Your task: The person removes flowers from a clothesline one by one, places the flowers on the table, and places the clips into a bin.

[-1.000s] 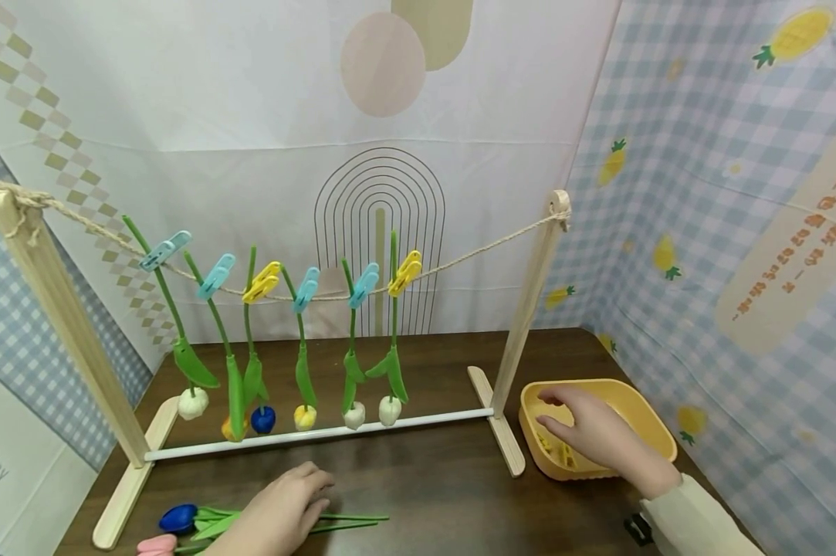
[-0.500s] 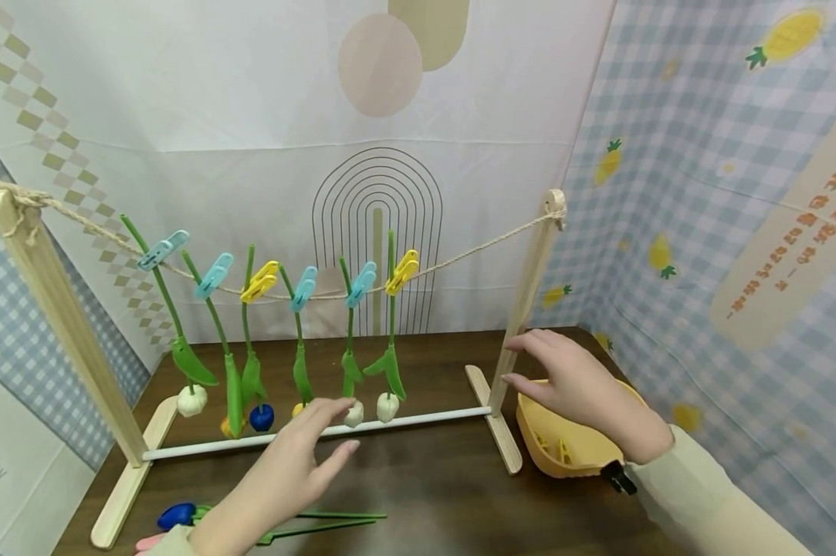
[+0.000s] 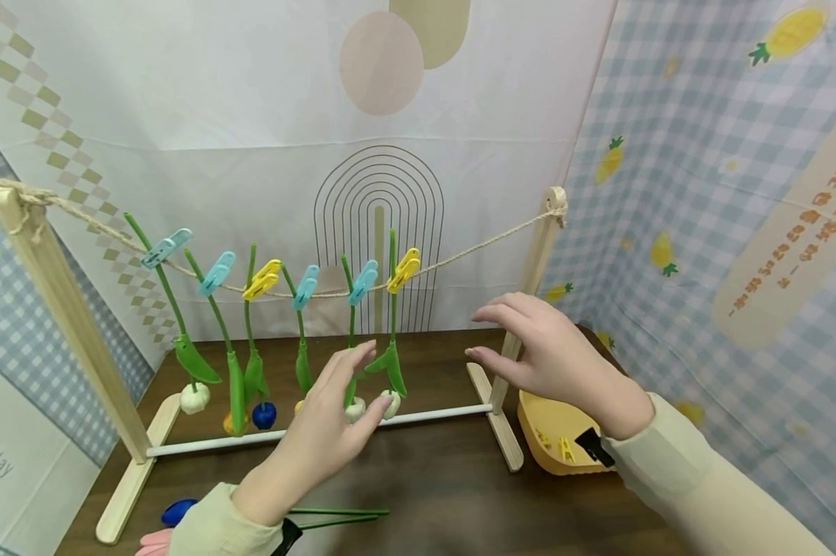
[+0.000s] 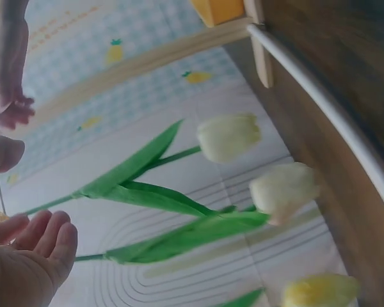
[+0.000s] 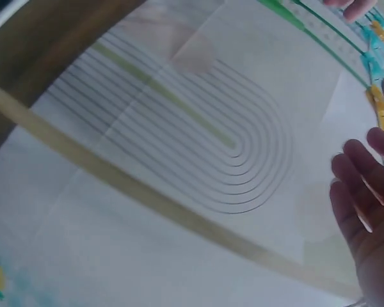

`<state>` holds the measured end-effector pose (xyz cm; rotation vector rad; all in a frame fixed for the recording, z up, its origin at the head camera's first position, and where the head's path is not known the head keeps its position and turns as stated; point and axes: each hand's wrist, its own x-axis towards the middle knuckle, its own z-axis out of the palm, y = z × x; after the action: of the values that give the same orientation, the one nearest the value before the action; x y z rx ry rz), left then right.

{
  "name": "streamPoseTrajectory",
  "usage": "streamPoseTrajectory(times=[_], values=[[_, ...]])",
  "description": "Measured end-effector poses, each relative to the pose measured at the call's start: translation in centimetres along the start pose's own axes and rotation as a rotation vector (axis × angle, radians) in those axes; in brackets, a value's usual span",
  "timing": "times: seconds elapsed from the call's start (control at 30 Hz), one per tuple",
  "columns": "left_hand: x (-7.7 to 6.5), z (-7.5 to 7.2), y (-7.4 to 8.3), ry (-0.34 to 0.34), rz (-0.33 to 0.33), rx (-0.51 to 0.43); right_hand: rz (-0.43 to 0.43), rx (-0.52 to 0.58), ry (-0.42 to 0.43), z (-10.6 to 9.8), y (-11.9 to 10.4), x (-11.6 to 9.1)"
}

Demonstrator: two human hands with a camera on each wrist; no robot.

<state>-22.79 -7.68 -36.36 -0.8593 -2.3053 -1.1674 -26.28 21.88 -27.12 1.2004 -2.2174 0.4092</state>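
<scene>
Seemingly at a straightening step, my left hand (image 3: pixel 323 421) and right hand (image 3: pixel 560 363) hover uncurled, empty before the rope (image 3: pixel 485 244); its rightmost yellow clip (image 3: pixel 404 271) likely needs a steady pinch

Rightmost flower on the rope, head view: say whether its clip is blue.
No, a yellow clip pins that flower to the rope by its stem.

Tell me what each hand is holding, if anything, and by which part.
Nothing is held: the left hand and the right hand both have thumb and fingers apart, with nothing between them.
</scene>
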Motion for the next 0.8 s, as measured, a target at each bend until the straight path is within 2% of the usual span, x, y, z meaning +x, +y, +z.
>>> streamPoseTrajectory(times=[0.23,0.4,0.57,0.7,0.8], values=[[1.9,0.6,0.6,0.002,0.012,-0.035,-0.141,-0.009,0.142,-0.5,-1.0,3.5],[3.0,0.7,0.8,-0.014,-0.020,-0.052,-0.175,-0.024,0.178,-0.3,-1.5,5.5],[3.5,0.9,0.8,0.001,-0.039,-0.089,-0.179,-0.035,0.186,0.5,-1.5,7.1],[3.8,0.9,0.9,0.021,-0.043,-0.099,-0.133,-0.111,0.193,1.1,-1.5,8.2],[3.9,1.0,0.9,0.032,-0.043,-0.102,-0.090,-0.182,0.166,1.4,-1.5,8.8]])
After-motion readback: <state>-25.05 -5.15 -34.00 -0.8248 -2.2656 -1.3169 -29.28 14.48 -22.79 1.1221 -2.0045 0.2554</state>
